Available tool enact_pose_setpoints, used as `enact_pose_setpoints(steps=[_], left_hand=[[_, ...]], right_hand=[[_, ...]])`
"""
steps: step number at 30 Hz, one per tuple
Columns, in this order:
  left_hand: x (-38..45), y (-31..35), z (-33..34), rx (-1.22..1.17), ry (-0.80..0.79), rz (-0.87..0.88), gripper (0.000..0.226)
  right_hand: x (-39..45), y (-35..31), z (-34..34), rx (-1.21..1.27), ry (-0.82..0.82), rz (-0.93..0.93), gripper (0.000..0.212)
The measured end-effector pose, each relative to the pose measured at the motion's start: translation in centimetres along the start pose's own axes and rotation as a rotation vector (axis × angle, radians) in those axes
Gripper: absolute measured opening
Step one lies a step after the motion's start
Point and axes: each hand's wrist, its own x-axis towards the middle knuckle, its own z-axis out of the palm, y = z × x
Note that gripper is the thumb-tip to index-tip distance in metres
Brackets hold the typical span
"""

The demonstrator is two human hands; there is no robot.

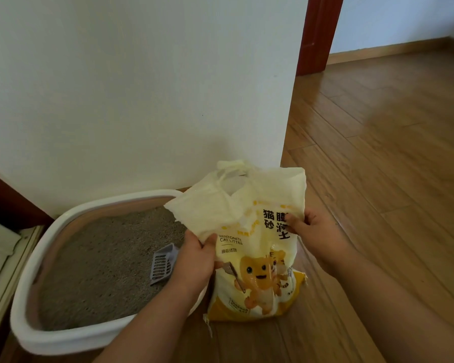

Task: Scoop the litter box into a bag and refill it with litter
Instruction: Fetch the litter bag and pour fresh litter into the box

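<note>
**Litter bag gripped at both sides; refill not yet begun**

Nearest the camera, two forearms are seen reaching in from the bottom edge. The left hand point(197, 258) is curled round the left edge of the litter bag point(257, 260), thumb on the front face, just below the folded-over top. The right hand point(311, 230) is pinched on the right edge a little higher, thumb laid across the printed characters. Neither hand is open; both are closed on the bag.

The bag is stood upright on the wooden floor point(378, 179), its base near, its long axis roughly vertical and tipped slightly away toward the wall. The torn, crumpled mouth point(233, 182) is pointed up and far; no litter is being poured. The printed face is turned toward the camera.

Just left of the bag, touching or nearly so, the litter box point(37, 334) is set on the floor against the white wall point(142, 87), its long axis run from near-left to far-right. It is filled with grey litter point(95, 271), the surface fairly even. A pale slotted scoop point(164, 263) is lain on the litter near the right rim, slotted blade toward the near-left, the handle end hidden behind the left hand.

No waste bag is in view, so whether scooping is finished cannot be told. Judged from the scoop set down and the bag in hand, the refill step appears to be starting; lifting, tilting and pouring are left.

Farther off, a red-brown door frame point(317, 35) is noted.
</note>
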Motion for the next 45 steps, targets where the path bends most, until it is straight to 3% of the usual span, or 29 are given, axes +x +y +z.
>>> enact_pose_setpoints(steps=[4, 6, 10, 14, 27, 30, 34, 41, 45], left_hand=[[0.0, -0.2, -0.6, 0.003, 0.006, -0.015, 0.033], [0.3, -0.1, -0.7, 0.059, 0.022, 0.022, 0.032], [0.6, 1.3, -0.5, 0.301, 0.01, 0.14, 0.021], [0.8, 3.3, -0.8, 0.38, 0.026, 0.199, 0.023], [3.4, 8.0, 1.7, 0.123, 0.004, 0.288, 0.008], [5.8, 9.6, 1.6, 0.132, 0.048, 0.309, 0.014], [8.8, 11.0, 1.5, 0.112, 0.127, 0.324, 0.004], [12.8, 12.1, -0.4, 0.168, 0.241, 0.205, 0.014], [14.5, 12.1, -1.7, 0.208, 0.28, 0.146, 0.009]], right_hand=[[0.1, 0.2, 0.0, -0.229, -0.045, 0.023, 0.03], [0.1, 0.1, 0.1, -0.313, -0.016, 0.009, 0.025], [0.3, -0.4, 0.0, -0.245, 0.128, 0.009, 0.012], [-0.1, -1.7, -0.3, -0.208, 0.257, -0.011, 0.012], [0.6, -5.4, -1.8, -0.157, 0.537, -0.156, 0.013], [2.5, -6.9, -1.8, -0.113, 0.548, -0.19, 0.013], [4.9, -8.1, -1.4, -0.08, 0.525, -0.207, 0.011], [10.1, -8.2, 0.2, -0.112, 0.397, -0.169, 0.011], [12.5, -8.3, 1.7, -0.064, 0.305, -0.099, 0.016]])
